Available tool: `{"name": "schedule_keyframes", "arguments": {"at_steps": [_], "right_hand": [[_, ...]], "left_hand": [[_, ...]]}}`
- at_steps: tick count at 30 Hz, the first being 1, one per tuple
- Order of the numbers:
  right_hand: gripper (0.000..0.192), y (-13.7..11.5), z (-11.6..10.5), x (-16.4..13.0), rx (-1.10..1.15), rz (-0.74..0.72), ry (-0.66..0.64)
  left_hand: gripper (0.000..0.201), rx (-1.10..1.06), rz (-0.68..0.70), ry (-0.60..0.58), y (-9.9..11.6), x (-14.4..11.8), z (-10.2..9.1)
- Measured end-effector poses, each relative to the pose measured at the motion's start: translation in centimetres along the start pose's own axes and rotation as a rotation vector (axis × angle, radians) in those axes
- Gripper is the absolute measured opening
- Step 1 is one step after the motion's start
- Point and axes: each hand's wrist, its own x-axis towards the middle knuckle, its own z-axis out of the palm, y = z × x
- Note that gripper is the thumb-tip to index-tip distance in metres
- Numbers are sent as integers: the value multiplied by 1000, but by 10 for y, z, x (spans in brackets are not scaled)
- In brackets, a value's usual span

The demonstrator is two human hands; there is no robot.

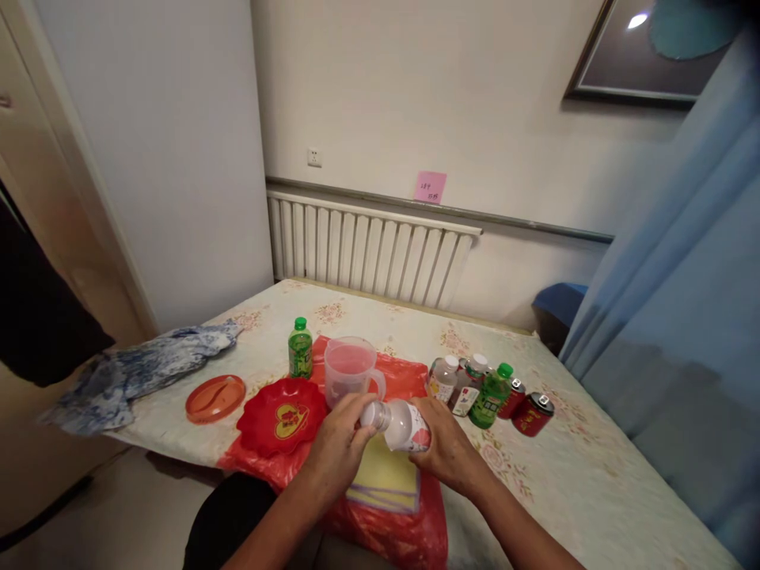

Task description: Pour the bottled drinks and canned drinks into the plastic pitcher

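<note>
My right hand (446, 451) grips the body of a small clear bottle (402, 426) with a white and red label, held nearly on its side above the table's near edge. My left hand (341, 445) is closed around the bottle's white cap end. Just beyond them stands a clear plastic measuring jug (350, 370) with a handle, on a red plastic bag (409, 532). A yellow cloth (385, 479) lies on the bag under my hands.
A red scalloped dish (282, 413) and an orange lid (214, 397) lie left of the jug. A green bottle (300, 348) stands behind. Right: several bottles (469, 388) and two red cans (533, 413). A blue-white cloth (142, 368) lies at the table's left edge.
</note>
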Motion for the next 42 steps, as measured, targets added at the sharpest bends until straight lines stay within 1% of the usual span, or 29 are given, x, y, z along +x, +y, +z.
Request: {"name": "schedule_keyframes", "arguments": {"at_steps": [5, 9, 13, 16, 20, 23, 25, 29, 31, 35, 37, 39, 40, 42], "right_hand": [[42, -2, 1, -1, -6, -2, 0], [40, -4, 2, -4, 21, 15, -2], [49, -3, 7, -8, 111, 54, -9], [59, -1, 13, -12, 182, 89, -36], [62, 2, 21, -18, 214, 142, -20], [62, 0, 26, -21, 228, 181, -14], [63, -2, 27, -23, 243, 216, -17], [62, -11, 26, -23, 273, 256, -42], [61, -14, 26, -23, 286, 264, -58], [59, -14, 31, -26, 306, 291, -65], [61, -13, 36, -28, 322, 300, -56], [64, -11, 40, -30, 337, 308, -48], [64, -11, 42, -30, 343, 311, -46], [64, -11, 45, -30, 349, 315, -44]], "left_hand": [[40, -11, -4, -22, -2, -1, 2], [40, 14, 0, -56, 0, -1, 0], [41, 16, 25, -104, 5, -1, -5], [46, 16, 37, -145, 5, 0, -6], [62, 31, -31, -151, 1, 2, -3], [64, 36, -95, -128, 2, 4, 1], [57, 70, -122, -107, 5, 4, 3], [23, 139, -111, -100, 9, 3, 4], [17, 129, -84, -109, 7, 2, 4], [33, 55, -44, -177, 3, 2, 3], [46, 27, -70, -198, 2, 3, 3], [57, 28, -117, -178, 3, 2, 3], [58, 38, -138, -162, 3, 2, 4], [47, 64, -165, -143, 4, 1, 4]]}}
